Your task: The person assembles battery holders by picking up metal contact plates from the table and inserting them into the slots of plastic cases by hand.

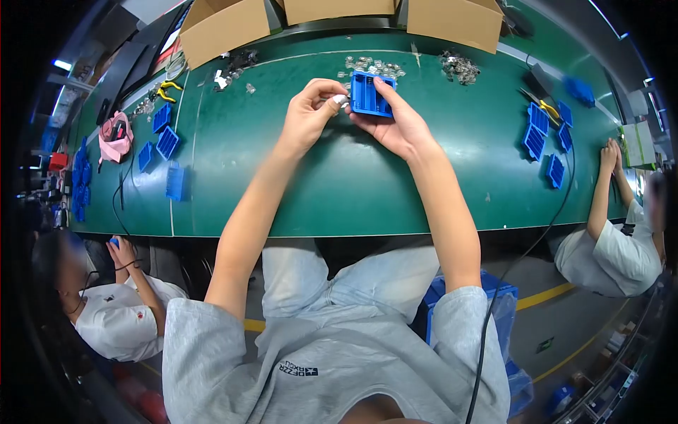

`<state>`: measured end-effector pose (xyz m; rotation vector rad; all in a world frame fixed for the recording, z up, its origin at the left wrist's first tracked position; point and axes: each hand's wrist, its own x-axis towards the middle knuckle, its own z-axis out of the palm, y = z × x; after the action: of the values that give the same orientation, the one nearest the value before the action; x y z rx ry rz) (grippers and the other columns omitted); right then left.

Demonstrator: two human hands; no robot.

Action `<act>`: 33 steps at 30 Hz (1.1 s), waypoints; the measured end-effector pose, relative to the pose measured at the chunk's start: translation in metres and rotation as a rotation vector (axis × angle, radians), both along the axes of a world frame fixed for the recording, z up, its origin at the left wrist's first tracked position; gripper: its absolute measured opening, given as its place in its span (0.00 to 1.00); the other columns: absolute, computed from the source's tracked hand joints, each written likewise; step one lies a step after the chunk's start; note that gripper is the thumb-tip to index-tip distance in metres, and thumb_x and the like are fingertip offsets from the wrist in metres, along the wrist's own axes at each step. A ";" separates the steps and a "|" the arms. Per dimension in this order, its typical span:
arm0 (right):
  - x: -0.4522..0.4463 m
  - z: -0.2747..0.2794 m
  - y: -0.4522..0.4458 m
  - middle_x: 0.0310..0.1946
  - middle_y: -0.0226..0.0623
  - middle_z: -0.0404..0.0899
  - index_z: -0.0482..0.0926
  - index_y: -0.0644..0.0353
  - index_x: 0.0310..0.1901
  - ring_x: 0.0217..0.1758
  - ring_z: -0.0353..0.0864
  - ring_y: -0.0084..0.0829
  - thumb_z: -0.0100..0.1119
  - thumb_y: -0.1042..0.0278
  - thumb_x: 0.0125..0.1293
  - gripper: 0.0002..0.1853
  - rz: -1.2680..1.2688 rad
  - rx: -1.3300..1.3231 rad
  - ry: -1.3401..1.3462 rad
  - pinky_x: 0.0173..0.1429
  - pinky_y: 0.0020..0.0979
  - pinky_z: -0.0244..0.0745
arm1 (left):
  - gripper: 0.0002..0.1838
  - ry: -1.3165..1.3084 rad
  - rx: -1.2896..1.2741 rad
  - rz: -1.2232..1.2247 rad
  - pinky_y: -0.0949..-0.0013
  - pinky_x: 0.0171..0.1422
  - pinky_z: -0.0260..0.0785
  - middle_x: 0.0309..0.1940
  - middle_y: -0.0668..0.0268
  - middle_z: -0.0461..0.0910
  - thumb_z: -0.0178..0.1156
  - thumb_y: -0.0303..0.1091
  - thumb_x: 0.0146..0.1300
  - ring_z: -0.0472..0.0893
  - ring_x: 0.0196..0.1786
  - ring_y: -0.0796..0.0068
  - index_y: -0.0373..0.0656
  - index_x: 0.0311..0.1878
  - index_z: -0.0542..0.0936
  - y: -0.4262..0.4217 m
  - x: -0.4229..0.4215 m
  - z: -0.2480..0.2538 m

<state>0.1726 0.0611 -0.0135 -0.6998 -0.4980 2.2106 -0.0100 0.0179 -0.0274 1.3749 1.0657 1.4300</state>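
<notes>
My right hand (399,127) holds a blue plastic tray with compartments (372,95), its thumb over the tray's upper right edge and its other fingers beneath. At the tray's left side is my left hand (311,112), with thumb and index finger pinched together. A white covering shows on a fingertip there; whatever the pinch holds is too small to make out. Just beyond the blue tray, small clear and metallic parts (385,69) lie scattered on the green table (318,191).
Cardboard boxes (226,32) line the far edge. Small metal parts (459,68) form a pile at the back right. Blue trays (167,143) and yellow-handled pliers (167,90) lie left; more trays (534,141) and pliers lie right. Co-workers (120,318) sit on both sides. A black cable crosses at right.
</notes>
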 end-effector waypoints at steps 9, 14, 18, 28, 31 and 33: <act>-0.003 0.001 -0.003 0.49 0.47 0.77 0.69 0.62 0.59 0.49 0.81 0.46 0.56 0.56 0.71 0.22 0.097 -0.048 0.103 0.54 0.43 0.82 | 0.07 -0.221 0.013 -0.097 0.72 0.55 0.72 0.47 0.68 0.76 0.62 0.28 0.66 0.77 0.47 0.78 0.39 0.46 0.80 0.000 -0.006 -0.004; -0.007 -0.003 -0.004 0.49 0.46 0.78 0.70 0.60 0.58 0.48 0.81 0.43 0.56 0.54 0.71 0.21 0.051 -0.066 0.081 0.54 0.43 0.81 | 0.07 -0.343 -0.088 -0.166 0.71 0.57 0.71 0.48 0.70 0.78 0.62 0.30 0.66 0.78 0.50 0.78 0.41 0.46 0.81 -0.003 -0.002 -0.004; -0.008 -0.004 -0.004 0.47 0.44 0.79 0.72 0.59 0.56 0.47 0.81 0.38 0.55 0.51 0.71 0.22 0.014 -0.036 0.055 0.50 0.36 0.82 | 0.09 -0.324 -0.066 -0.169 0.71 0.59 0.70 0.50 0.70 0.78 0.62 0.30 0.66 0.77 0.52 0.78 0.40 0.48 0.81 -0.002 -0.003 -0.004; -0.013 -0.005 -0.008 0.44 0.43 0.80 0.72 0.61 0.54 0.43 0.81 0.37 0.55 0.48 0.70 0.24 -0.127 0.158 -0.045 0.46 0.37 0.81 | 0.14 -0.267 -0.161 -0.097 0.74 0.52 0.69 0.48 0.68 0.80 0.61 0.34 0.67 0.77 0.47 0.80 0.40 0.53 0.79 -0.008 0.006 0.004; -0.015 -0.008 -0.009 0.44 0.44 0.80 0.72 0.62 0.54 0.42 0.82 0.38 0.55 0.48 0.71 0.24 -0.116 0.152 -0.044 0.47 0.37 0.82 | 0.14 -0.277 -0.198 -0.066 0.75 0.49 0.70 0.47 0.67 0.80 0.60 0.33 0.67 0.77 0.45 0.81 0.39 0.53 0.78 -0.007 0.009 0.001; -0.018 -0.010 -0.010 0.44 0.45 0.80 0.72 0.63 0.54 0.42 0.83 0.38 0.54 0.49 0.71 0.24 -0.130 0.117 -0.039 0.47 0.37 0.82 | 0.14 -0.291 -0.217 -0.059 0.74 0.50 0.70 0.46 0.66 0.80 0.58 0.32 0.68 0.77 0.45 0.80 0.38 0.53 0.77 -0.006 0.008 -0.003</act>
<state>0.1550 0.0511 -0.0232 -0.6946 -0.5807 2.0332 -0.0024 0.0116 -0.0305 1.0010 0.9508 1.3771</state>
